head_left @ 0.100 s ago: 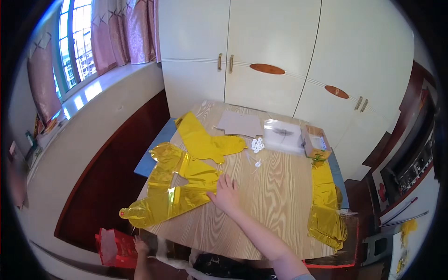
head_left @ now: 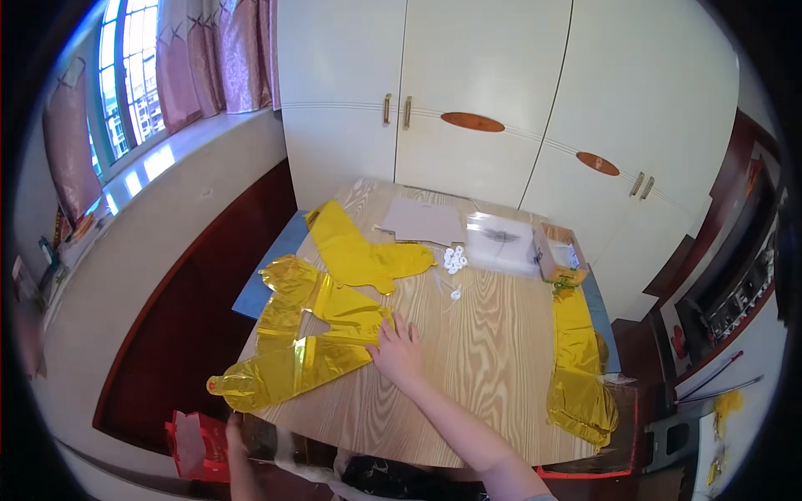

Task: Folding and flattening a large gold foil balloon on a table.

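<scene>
My right hand [head_left: 399, 349] rests palm down on the wooden table, fingers stretched out. Its fingertips and thumb touch the right edge of a flat, shiny yellow foil balloon [head_left: 322, 367], creased and uninflated. Beyond it lies a second flat yellow foil balloon [head_left: 359, 257] with a duller face. Below the table's front left edge is my left hand [head_left: 236, 427], beside a red bag [head_left: 196, 447]; its fingers are blurred and hard to make out.
On the table [head_left: 493, 367] lie a grey-white sheet [head_left: 423, 223], small white rings [head_left: 455, 260], a clear plastic packet [head_left: 504, 244] and an open box [head_left: 561, 255]. More yellow foil [head_left: 576, 367] hangs along the right edge. White cupboards [head_left: 476, 67] stand behind.
My left hand has moved up and slightly left, toward the table's front left corner. My right hand stays at the foil balloon's edge. The whole view has shifted a little.
</scene>
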Motion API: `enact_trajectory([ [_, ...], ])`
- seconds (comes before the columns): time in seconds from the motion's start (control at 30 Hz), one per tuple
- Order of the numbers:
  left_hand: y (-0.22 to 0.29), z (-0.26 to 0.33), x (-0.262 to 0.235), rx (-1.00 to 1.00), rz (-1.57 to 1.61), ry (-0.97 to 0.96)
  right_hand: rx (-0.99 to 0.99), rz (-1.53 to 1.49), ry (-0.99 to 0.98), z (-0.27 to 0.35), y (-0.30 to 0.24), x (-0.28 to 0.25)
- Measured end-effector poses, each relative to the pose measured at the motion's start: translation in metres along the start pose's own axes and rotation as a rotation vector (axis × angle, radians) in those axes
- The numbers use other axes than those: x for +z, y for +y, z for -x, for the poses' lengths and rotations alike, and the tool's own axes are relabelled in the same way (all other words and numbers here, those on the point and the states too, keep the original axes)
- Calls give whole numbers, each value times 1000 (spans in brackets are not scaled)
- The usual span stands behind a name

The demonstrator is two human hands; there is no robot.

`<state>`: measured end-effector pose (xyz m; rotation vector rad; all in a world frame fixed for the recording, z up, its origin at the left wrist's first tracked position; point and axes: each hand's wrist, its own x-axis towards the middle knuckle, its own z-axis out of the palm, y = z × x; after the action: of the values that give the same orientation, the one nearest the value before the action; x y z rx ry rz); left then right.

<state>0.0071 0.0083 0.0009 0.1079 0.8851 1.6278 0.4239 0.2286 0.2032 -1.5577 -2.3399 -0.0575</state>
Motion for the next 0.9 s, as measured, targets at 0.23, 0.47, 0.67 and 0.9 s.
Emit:
enact_trajectory([
  [0.23,86,-20,56,1225,-1236,677,-80,-26,-28,-12,11,-4],
  [0.47,48,62,333,1080,-1690,-370,-710,-252,-24,-29,59,-17],
  [0.67,-31,7,400,984,-1872,-790,-865,55,-143,-40,54,-14],
  [0.9,-39,-4,414,669,-2079,-688,-710,28,-281,-51,38,-47],
])
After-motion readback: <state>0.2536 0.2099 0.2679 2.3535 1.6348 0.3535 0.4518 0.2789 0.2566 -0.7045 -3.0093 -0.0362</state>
